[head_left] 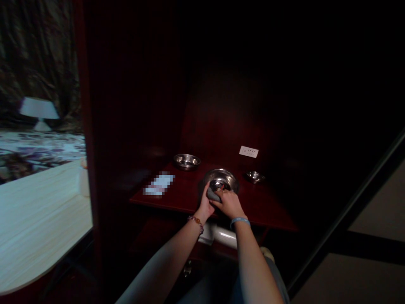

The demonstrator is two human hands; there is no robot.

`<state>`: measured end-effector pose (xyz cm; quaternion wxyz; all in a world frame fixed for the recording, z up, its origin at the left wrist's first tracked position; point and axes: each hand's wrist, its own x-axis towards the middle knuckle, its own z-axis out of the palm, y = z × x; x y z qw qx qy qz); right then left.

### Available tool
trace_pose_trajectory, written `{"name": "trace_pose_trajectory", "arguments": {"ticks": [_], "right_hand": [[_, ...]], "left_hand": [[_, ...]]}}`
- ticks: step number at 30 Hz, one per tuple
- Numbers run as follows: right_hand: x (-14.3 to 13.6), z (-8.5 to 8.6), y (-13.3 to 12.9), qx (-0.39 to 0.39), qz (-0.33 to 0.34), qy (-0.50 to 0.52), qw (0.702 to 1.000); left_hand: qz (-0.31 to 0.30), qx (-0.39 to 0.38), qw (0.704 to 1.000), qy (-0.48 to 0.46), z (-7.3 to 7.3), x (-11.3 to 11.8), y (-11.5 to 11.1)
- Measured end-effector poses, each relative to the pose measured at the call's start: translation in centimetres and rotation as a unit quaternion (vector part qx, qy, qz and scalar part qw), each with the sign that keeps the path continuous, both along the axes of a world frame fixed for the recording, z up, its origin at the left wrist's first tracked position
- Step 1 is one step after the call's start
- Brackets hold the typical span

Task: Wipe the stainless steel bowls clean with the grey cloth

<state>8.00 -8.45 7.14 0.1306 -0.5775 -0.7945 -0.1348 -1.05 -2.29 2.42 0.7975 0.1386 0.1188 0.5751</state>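
A shiny steel bowl point(233, 179) stands at the front of the dark red desk, with small red and dark bits inside that I cannot make out. Over its near rim, my left hand point(206, 206) is closed around a grey rounded thing point(214, 194), soft-looking but of unclear kind. From the other side my right hand point(231, 204) meets it, fingers curled and thumb against the grey thing. The right fingertips lie close to the red bit and are partly hidden.
Another steel bowl point(187, 162) sits back left, a smaller steel dish point(255, 177) at right. A blurred pale rectangle point(159, 185) lies on the desk point(186, 198). A white socket plate point(249, 151) is on the back wall. Left of a dark partition point(104, 147) is a pale table point(41, 219).
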Motion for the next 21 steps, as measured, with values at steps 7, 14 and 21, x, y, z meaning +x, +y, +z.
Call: {"name": "trace_pose_trajectory", "arguments": {"ticks": [7, 14, 21], "right_hand": [[1.6, 0.3, 0.1, 0.028, -0.018, 0.283, 0.959], [3.6, 0.1, 0.9, 0.210, -0.193, 0.338, 0.897], [3.4, -0.1, 0.8, 0.280, -0.061, 0.086, 0.954]], "left_hand": [[0.054, -0.014, 0.998, -0.016, -0.4, 0.4, 0.0], [0.044, 0.002, 0.999, 0.022, -0.5, 0.8, -0.3], [0.019, 0.001, 0.999, 0.047, -0.3, 1.0, -0.8]]}}
